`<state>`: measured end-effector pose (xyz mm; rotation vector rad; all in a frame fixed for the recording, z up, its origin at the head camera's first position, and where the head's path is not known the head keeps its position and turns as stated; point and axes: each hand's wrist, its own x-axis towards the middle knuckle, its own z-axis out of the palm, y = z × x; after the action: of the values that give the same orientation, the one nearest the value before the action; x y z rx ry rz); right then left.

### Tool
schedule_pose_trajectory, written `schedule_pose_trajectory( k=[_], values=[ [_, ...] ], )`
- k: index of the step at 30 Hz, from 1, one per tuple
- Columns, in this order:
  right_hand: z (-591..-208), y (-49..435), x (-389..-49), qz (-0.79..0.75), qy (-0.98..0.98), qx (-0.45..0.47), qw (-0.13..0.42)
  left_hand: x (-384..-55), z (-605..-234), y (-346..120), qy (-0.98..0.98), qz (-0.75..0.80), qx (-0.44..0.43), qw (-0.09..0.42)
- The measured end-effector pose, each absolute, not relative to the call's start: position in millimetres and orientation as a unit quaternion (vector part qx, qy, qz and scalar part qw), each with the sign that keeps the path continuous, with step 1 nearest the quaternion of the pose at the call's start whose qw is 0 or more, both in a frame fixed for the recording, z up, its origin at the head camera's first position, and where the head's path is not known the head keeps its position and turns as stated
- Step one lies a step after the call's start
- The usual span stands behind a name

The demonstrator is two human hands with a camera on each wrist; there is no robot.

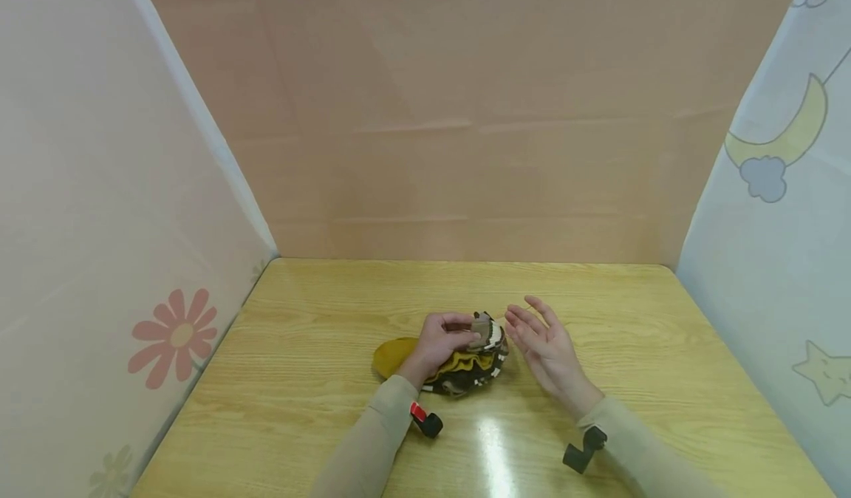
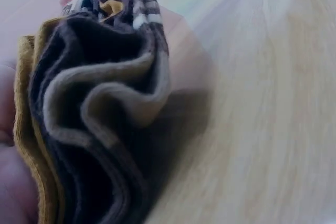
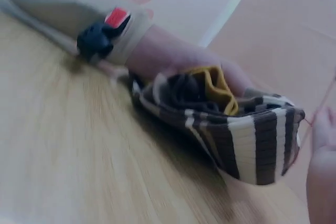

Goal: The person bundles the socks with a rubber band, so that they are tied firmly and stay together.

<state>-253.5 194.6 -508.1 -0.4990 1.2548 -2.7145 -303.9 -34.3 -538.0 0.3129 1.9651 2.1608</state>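
Note:
A bunched, striped knitted cloth (image 1: 459, 383) lies on the table in brown, white and taupe, with mustard folds. My left hand (image 1: 440, 343) grips its upper edge between thumb and fingers. The left wrist view shows the wavy layers of the cloth (image 2: 100, 114) close up, with part of the hand behind. Just to the right, my right hand (image 1: 548, 354) is raised with long, extended fingers. A thin red thread (image 3: 321, 100) runs tightly from the end of the cloth (image 3: 247, 142) toward that hand's fingers. The exact fingertip hold is hard to see.
The wooden table (image 1: 299, 306) stands between a tan back screen (image 1: 465, 151) and pale side screens with printed flowers, a moon and a star. A mustard rounded flap (image 1: 391, 356) sticks out left of the left wrist. Black camera mounts (image 1: 431, 424) sit on both wrists.

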Motion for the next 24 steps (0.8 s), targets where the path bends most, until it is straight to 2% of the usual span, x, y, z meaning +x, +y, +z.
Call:
schedule_pose_trajectory(
  k=[7,17,24],
  values=[
    [-507,203,-256,-0.797,0.57,-0.198,0.036,-299,-536,-34,0.657,0.741,0.105,0.089],
    [-498,209,-261,-0.587,0.768,-0.252,0.051,-294,-535,-31,0.672,0.728,0.101,0.088],
    [-498,204,-263,-0.478,0.833,-0.279,0.01,-289,-531,-25,0.692,0.71,0.101,0.081]
  ],
)
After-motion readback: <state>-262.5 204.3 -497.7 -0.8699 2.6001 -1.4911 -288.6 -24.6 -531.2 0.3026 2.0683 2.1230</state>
